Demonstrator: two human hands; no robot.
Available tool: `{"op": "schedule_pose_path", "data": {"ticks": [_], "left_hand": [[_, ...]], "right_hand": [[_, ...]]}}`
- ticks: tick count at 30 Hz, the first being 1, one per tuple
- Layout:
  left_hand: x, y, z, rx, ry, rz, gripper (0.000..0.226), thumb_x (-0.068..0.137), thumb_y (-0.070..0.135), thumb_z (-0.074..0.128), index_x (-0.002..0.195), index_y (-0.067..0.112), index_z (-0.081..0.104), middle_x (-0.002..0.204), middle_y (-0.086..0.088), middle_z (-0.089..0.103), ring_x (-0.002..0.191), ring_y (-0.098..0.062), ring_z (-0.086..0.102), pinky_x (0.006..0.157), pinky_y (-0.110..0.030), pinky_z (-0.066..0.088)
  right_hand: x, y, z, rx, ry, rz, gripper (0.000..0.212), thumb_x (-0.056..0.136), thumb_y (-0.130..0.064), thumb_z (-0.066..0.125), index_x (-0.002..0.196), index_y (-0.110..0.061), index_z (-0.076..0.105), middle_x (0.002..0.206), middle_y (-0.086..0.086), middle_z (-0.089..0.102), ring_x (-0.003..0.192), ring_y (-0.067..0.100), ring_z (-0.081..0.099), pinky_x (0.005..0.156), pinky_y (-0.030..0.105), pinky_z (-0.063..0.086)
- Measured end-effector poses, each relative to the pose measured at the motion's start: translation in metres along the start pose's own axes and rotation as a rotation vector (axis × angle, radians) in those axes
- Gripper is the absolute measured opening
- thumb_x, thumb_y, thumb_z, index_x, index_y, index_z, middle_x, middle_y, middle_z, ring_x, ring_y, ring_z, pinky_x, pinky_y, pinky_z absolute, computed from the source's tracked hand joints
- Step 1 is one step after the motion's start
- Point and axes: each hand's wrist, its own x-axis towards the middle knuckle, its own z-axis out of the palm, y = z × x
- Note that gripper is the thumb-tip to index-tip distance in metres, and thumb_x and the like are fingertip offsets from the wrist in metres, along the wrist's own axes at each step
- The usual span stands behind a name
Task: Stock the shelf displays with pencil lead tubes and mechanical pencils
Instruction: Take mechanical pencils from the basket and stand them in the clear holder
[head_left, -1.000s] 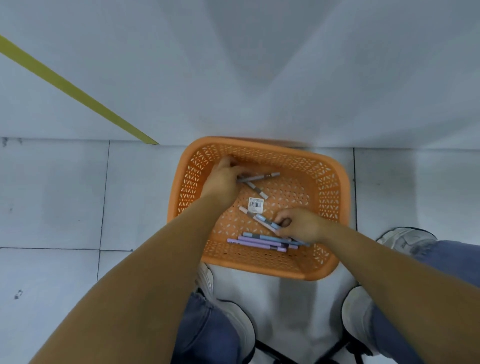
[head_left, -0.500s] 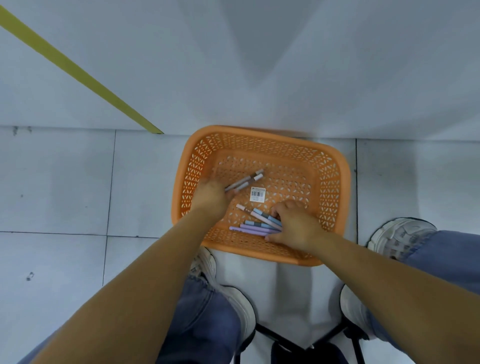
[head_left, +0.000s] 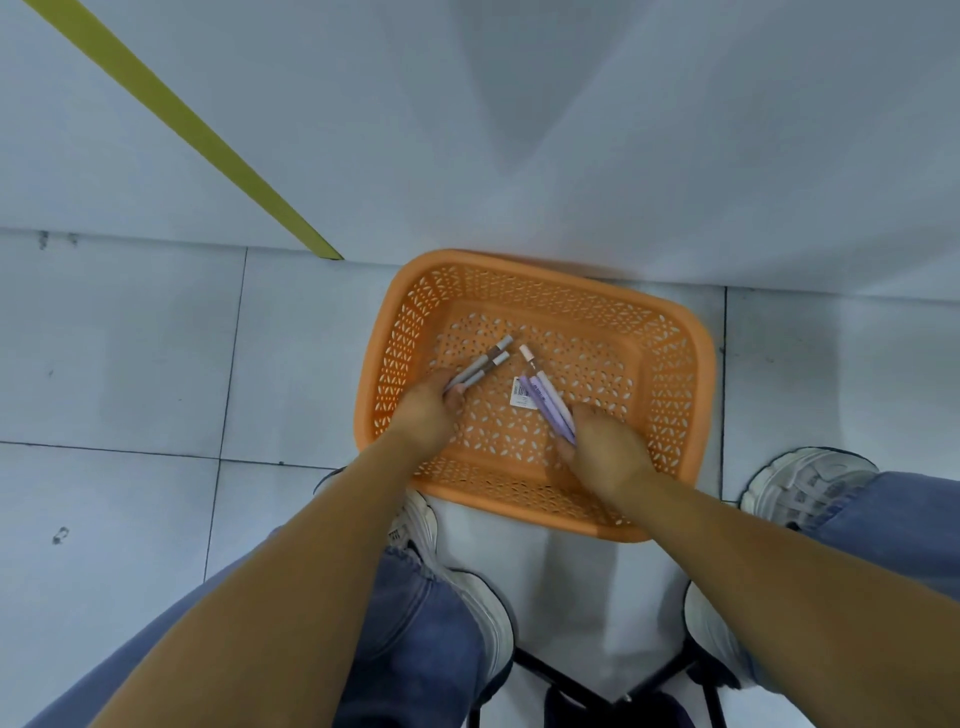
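Left grip (head_left: 428, 410) is curled round two grey mechanical pencils (head_left: 480, 366), pale ends angling up toward the far side. Right grip (head_left: 608, 452) is closed on a bunch of purple mechanical pencils (head_left: 548, 402), one pink-tipped end poking out past the rest. A barcode label (head_left: 521, 391) shows just beside that bunch; whether it's stuck to a pencil, can't tell. Both handfuls are over the middle of the orange basket (head_left: 698, 338), which stands on the tiled floor (head_left: 130, 364), its far rim against a pale panel (head_left: 623, 156). A yellow stripe (head_left: 197, 130) runs diagonally down that panel. White shoes (head_left: 810, 483) and blue jeans (head_left: 415, 649) flank the basket's near side.
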Motion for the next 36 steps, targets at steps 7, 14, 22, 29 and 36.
{"op": "schedule_pose_path", "data": {"ticks": [7, 14, 22, 29, 36], "left_hand": [[-0.022, 0.027, -0.002, -0.065, -0.012, 0.008, 0.038, 0.107, 0.036, 0.041, 0.128, 0.006, 0.051, 0.084, -0.005, 0.059, 0.067, -0.015, 0.052, 0.059, -0.029, 0.041], [-0.074, 0.082, -0.009, -0.352, 0.065, 0.034, 0.038, 0.103, 0.05, 0.044, 0.088, 0.017, 0.057, 0.067, -0.002, 0.054, 0.061, -0.018, 0.051, 0.067, -0.036, 0.045], [-0.159, 0.181, -0.047, -0.705, -0.033, 0.391, 0.027, 0.078, 0.057, 0.07, 0.077, 0.031, 0.072, 0.056, 0.004, 0.058, 0.051, -0.011, 0.05, 0.051, -0.022, 0.041], [-0.208, 0.25, -0.092, -0.774, -0.029, 0.51, 0.022, 0.097, 0.028, 0.064, 0.084, 0.011, 0.061, 0.055, 0.0, 0.06, 0.042, -0.013, 0.048, 0.047, -0.023, 0.039], [-0.256, 0.309, -0.142, -0.764, 0.12, 0.585, 0.019, 0.103, 0.03, 0.055, 0.094, 0.015, 0.063, 0.078, -0.003, 0.063, 0.068, -0.016, 0.052, 0.06, -0.025, 0.038]], "right_hand": [[-0.014, 0.002, -0.029, 0.663, -0.088, 0.109, 0.019, 0.099, -0.021, 0.051, 0.117, -0.016, 0.05, 0.076, -0.003, 0.067, 0.064, 0.018, 0.065, 0.059, 0.038, 0.052], [-0.048, -0.019, -0.093, 0.955, 0.047, -0.007, 0.009, 0.099, -0.025, 0.051, 0.104, -0.032, 0.047, 0.072, 0.002, 0.06, 0.049, 0.011, 0.055, 0.045, 0.032, 0.051], [-0.119, -0.055, -0.185, 0.781, 0.156, -0.354, 0.005, 0.096, -0.036, 0.048, 0.101, -0.036, 0.048, 0.074, 0.002, 0.067, 0.05, 0.021, 0.062, 0.045, 0.032, 0.045], [-0.177, -0.075, -0.278, 0.836, 0.066, -0.559, 0.017, 0.102, -0.024, 0.045, 0.118, -0.018, 0.046, 0.072, 0.0, 0.065, 0.067, 0.025, 0.069, 0.053, 0.036, 0.056], [-0.213, -0.085, -0.363, 0.663, 0.134, -0.594, 0.026, 0.103, -0.033, 0.041, 0.125, -0.031, 0.055, 0.105, 0.002, 0.072, 0.096, 0.016, 0.07, 0.089, 0.043, 0.056]]}}
